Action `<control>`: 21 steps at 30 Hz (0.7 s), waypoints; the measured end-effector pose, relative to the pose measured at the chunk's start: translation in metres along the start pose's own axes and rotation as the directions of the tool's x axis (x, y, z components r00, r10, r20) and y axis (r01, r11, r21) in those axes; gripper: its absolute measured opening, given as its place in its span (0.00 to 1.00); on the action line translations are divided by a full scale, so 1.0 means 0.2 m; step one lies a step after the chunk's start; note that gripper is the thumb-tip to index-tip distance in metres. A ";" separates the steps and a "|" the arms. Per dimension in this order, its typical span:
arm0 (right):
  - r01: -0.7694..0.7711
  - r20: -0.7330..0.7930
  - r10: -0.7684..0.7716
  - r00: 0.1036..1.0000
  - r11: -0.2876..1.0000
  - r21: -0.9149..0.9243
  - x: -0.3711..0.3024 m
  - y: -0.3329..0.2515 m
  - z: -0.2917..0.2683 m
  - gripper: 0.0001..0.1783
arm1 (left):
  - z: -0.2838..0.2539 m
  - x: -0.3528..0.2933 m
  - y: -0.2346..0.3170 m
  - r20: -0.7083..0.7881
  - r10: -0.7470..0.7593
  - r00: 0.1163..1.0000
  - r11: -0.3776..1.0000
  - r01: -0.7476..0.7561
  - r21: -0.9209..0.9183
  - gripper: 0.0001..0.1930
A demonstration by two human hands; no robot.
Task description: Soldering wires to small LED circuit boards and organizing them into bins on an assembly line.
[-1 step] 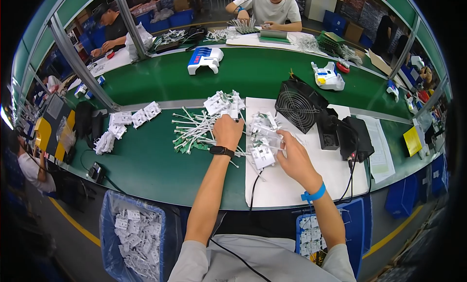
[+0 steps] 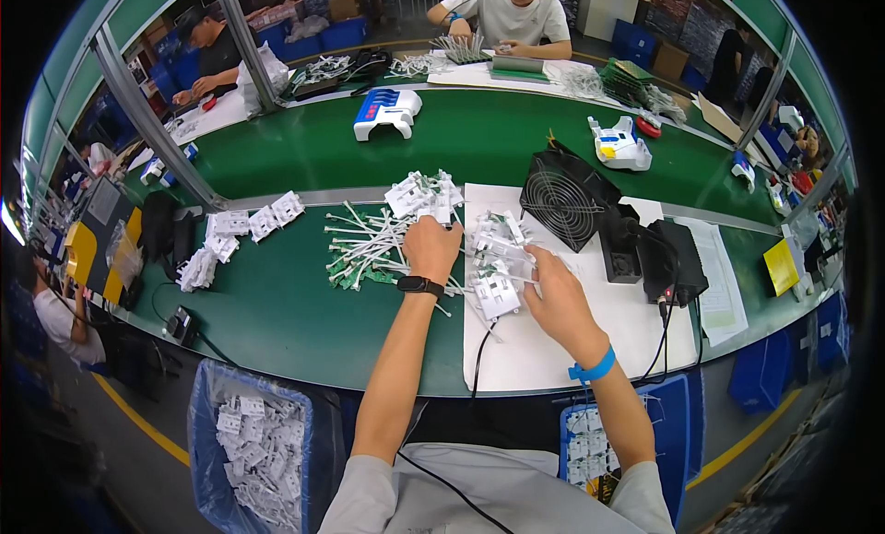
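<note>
My left hand (image 2: 432, 250), with a black wristband, has its fingers curled at the near edge of a white plastic part (image 2: 442, 208) in a small heap. Below and left of that hand lies a bundle of white cables (image 2: 367, 235) with small green circuit boards (image 2: 347, 274) among them. My right hand (image 2: 564, 304), wearing a blue wrist strap, has thumb and fingers at the right side of a cluster of white and clear plastic parts (image 2: 498, 294). Its fingertips partly cover the parts they grip. The cluster rests on a white sheet (image 2: 525, 363).
A black fan (image 2: 562, 207) and black power box (image 2: 678, 258) stand right of the sheet. More white parts (image 2: 263, 223) lie left. A lined bin (image 2: 258, 451) and a blue crate (image 2: 678, 433) sit below the bench. Beyond, housings (image 2: 387, 113) rest on a green belt; a co-worker (image 2: 512, 23) sits opposite.
</note>
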State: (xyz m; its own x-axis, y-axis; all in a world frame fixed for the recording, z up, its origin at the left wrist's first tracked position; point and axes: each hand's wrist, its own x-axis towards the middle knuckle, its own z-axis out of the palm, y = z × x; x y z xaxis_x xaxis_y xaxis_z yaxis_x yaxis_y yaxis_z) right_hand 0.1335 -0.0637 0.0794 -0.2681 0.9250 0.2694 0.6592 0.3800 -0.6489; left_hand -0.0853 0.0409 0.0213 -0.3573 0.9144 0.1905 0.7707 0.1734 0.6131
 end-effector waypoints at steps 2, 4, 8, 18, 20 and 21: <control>0.189 -0.100 -0.238 0.966 0.916 -0.353 0.00 -0.01 0.02 0.25 | 0.01 -0.01 0.02 0.013 -0.030 0.999 1.000 0.030 -0.002 0.22; 0.179 -0.088 -0.241 0.967 0.880 -0.440 0.00 -0.02 0.02 0.24 | 0.01 -0.03 0.04 -0.014 -0.010 1.000 0.999 0.011 0.036 0.25; 0.200 -0.078 -0.291 0.953 0.803 -0.561 0.02 -0.08 0.02 0.18 | 0.03 -0.05 0.06 -0.077 -0.013 0.997 0.992 0.022 0.122 0.28; 0.100 -0.064 -0.188 0.980 0.747 -0.657 0.04 0.03 -0.01 0.23 | 0.08 -0.05 0.05 -0.086 0.054 0.995 0.980 -0.036 0.196 0.20; 0.042 -0.062 -0.113 0.992 0.740 -0.671 0.06 0.04 0.00 0.28 | 0.10 -0.04 0.04 -0.113 0.086 0.990 0.976 -0.061 0.210 0.17; 0.038 -0.065 -0.110 0.992 0.741 -0.670 0.07 0.04 -0.01 0.28 | 0.10 -0.04 0.04 -0.120 0.096 0.988 0.971 -0.066 0.230 0.13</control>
State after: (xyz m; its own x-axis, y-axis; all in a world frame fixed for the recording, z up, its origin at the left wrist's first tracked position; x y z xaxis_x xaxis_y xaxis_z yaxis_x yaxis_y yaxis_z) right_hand 0.1356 -0.0484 0.0794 -0.2928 0.8751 0.3852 0.9491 0.3148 0.0062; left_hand -0.0649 0.0422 0.0099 -0.3427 0.8761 0.3392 0.8933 0.1922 0.4063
